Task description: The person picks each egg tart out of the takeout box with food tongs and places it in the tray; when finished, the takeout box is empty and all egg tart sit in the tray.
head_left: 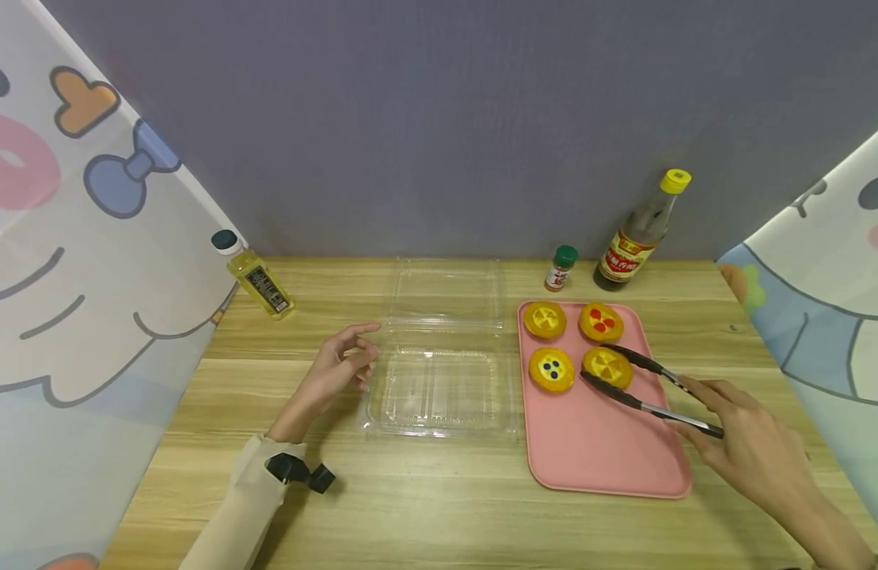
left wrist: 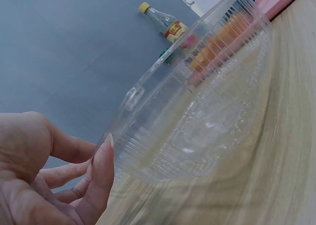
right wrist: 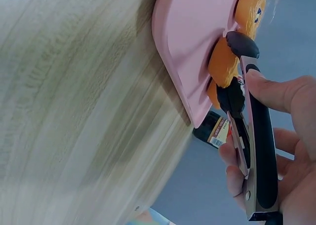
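Note:
My right hand grips metal tongs with black tips. The tips are spread on either side of a yellow egg tart, at the right of the lower pair on the pink tray. Three other tarts lie beside it: one plain yellow, one with red pieces, one with blue dots. At the left rim of a clear plastic container, my left hand pinches the edge between thumb and finger. The container lies with its lid folded back.
Behind the tray stand a small green-capped shaker and a dark sauce bottle with a yellow cap. An oil bottle is at the back left. A grey wall rises along the table's far edge.

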The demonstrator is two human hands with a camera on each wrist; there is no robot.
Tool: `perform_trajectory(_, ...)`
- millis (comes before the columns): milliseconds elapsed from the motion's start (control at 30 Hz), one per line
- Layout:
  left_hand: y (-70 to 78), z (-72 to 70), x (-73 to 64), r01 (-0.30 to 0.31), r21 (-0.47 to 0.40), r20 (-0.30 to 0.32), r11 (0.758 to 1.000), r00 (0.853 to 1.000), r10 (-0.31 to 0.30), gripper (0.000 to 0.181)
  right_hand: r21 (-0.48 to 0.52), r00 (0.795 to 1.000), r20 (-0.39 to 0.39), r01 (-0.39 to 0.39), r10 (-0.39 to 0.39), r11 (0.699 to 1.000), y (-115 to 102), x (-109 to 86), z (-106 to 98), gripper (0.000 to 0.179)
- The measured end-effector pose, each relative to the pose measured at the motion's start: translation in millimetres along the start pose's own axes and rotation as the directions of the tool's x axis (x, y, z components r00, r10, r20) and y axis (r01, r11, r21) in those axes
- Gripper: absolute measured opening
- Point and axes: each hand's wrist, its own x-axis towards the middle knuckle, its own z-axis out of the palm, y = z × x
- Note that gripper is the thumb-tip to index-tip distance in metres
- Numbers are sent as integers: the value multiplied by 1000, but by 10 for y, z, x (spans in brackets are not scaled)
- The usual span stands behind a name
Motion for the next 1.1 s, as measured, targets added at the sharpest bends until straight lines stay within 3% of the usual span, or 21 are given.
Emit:
perform_trajectory(367, 8, -6, -8, 2, -9, 6, 1000, 1000, -2, 52, 35, 998, -58, 9, -7, 999, -17, -3, -35, 79)
perform_trajectory(667, 4, -26, -23, -1, -7, 14, 1000, 1000, 1, 52, 58, 982, -175, 82, -71, 995, 38, 53, -71, 82)
perform_trajectory(833, -2, -40, -34, 2, -4, 9, 1000, 1000, -2, 53, 53, 979, -201, 57, -45, 997, 146, 104, -52, 81)
perform_trajectory(1100, -6, -61, -37, 2, 1, 3, 1000, 1000, -2, 54, 101, 983, -151, -86, 101, 991, 357, 161, -44, 87)
